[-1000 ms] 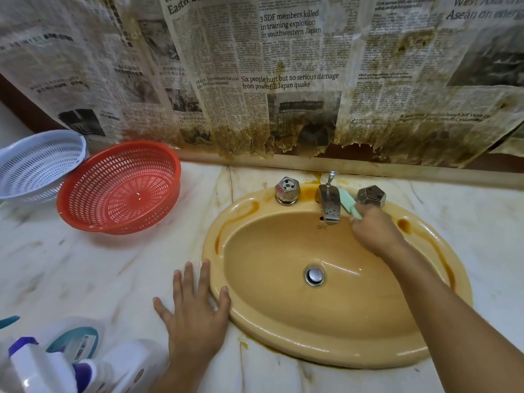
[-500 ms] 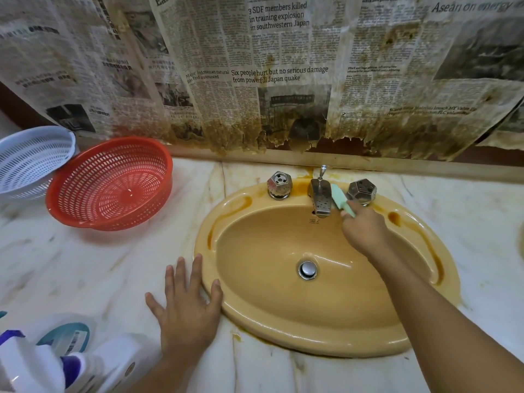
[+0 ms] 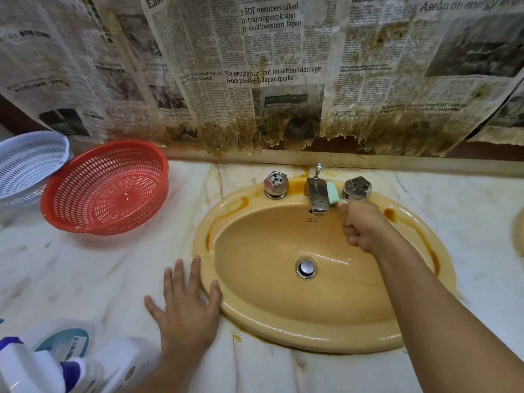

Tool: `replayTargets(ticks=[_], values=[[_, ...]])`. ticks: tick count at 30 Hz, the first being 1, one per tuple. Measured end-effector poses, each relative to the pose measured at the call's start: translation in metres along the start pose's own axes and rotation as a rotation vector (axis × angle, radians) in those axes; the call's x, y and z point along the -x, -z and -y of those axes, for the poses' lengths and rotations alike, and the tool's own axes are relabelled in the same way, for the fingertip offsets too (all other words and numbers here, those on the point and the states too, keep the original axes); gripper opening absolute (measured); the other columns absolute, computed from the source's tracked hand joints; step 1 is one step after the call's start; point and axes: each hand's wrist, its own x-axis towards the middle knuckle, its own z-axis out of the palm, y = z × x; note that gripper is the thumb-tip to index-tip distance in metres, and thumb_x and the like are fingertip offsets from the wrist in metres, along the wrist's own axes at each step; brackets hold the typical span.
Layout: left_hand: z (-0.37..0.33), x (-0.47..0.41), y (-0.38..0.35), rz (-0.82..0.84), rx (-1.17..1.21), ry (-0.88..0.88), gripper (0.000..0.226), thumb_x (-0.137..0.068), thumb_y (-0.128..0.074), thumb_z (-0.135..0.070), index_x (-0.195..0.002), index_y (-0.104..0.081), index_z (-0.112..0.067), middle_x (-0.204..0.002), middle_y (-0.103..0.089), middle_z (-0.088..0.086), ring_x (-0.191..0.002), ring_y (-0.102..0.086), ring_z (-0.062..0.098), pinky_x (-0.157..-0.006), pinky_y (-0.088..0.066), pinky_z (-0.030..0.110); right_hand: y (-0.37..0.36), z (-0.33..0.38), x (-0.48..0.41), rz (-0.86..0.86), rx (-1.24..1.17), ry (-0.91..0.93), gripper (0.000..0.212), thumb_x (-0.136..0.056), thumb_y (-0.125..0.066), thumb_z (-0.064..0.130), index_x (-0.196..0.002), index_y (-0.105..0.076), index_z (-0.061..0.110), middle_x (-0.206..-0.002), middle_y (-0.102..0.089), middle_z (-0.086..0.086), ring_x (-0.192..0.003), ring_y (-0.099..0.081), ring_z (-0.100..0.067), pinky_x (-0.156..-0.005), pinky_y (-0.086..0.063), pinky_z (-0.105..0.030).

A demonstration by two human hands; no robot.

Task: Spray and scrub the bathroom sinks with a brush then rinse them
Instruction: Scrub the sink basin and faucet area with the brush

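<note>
A yellow oval sink (image 3: 283, 321) is set in a white marble counter (image 3: 85, 273). At its back stand a metal spout (image 3: 317, 197) and two faceted metal knobs, left (image 3: 275, 184) and right (image 3: 357, 188). My right hand (image 3: 365, 228) grips a pale green brush (image 3: 331, 192) whose head lies against the right side of the spout. My left hand (image 3: 187, 307) rests flat on the counter with straight fingers, touching the sink's left rim. The drain plug (image 3: 306, 268) sits in the basin's middle.
A red plastic colander (image 3: 107, 188) and a white one (image 3: 25, 165) stand at the back left. White spray bottles (image 3: 56, 364) lie at the bottom left. Stained newspaper (image 3: 269, 75) covers the wall. A second sink's edge (image 3: 519, 234) shows at far right.
My right hand has kept the brush at the spout's right side, shifting it slightly. The left hand stays flat by the sink rim. The view has shifted a little.
</note>
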Motion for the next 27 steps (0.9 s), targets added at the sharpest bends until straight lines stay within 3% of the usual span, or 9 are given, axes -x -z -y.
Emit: replayTargets(ticks=[5,12,20,27], values=[[-0.001,0.0,0.0,0.003,0.001,0.003,0.077,-0.089,-0.011,-0.071,-0.162,-0.012,-0.047,-0.171,-0.014,-0.007,-0.159,-0.003,0.015,-0.121,-0.003,0.067,-0.011,0.009,-0.008,0.061,-0.225,-0.101,0.018,-0.107,-0.045,0.02,-0.119,-0.057,0.018,-0.059,-0.029,0.006,-0.042,-0.019,-0.008,-0.034,-0.014,-0.02],[-0.001,0.0,-0.001,0.007,-0.001,0.007,0.075,-0.089,-0.011,-0.071,-0.161,-0.008,-0.048,-0.172,-0.012,-0.008,-0.159,-0.001,0.014,-0.12,-0.003,0.065,0.012,-0.019,0.0,0.167,-0.301,-0.203,0.004,-0.106,-0.048,0.023,-0.107,-0.051,0.022,-0.054,-0.028,0.006,-0.038,-0.017,-0.006,-0.033,-0.011,-0.017],[0.0,0.0,-0.004,-0.011,-0.008,0.003,0.074,-0.091,-0.014,-0.07,-0.161,-0.015,-0.048,-0.171,-0.017,-0.006,-0.159,-0.007,0.016,-0.119,-0.007,0.068,-0.012,0.015,-0.014,0.036,-0.096,-0.052,0.016,-0.106,-0.045,0.02,-0.109,-0.059,0.014,-0.057,-0.031,0.004,-0.044,-0.02,-0.009,-0.039,-0.014,-0.021],[0.0,0.0,-0.002,-0.003,-0.007,-0.004,0.075,-0.09,-0.012,-0.07,-0.162,-0.013,-0.046,-0.171,-0.015,-0.006,-0.159,-0.003,0.015,-0.12,-0.004,0.066,0.012,0.003,-0.003,0.054,0.084,-0.078,0.026,-0.105,-0.048,0.023,-0.127,-0.057,0.013,-0.059,-0.026,0.002,-0.043,-0.015,-0.009,-0.039,-0.013,-0.016]])
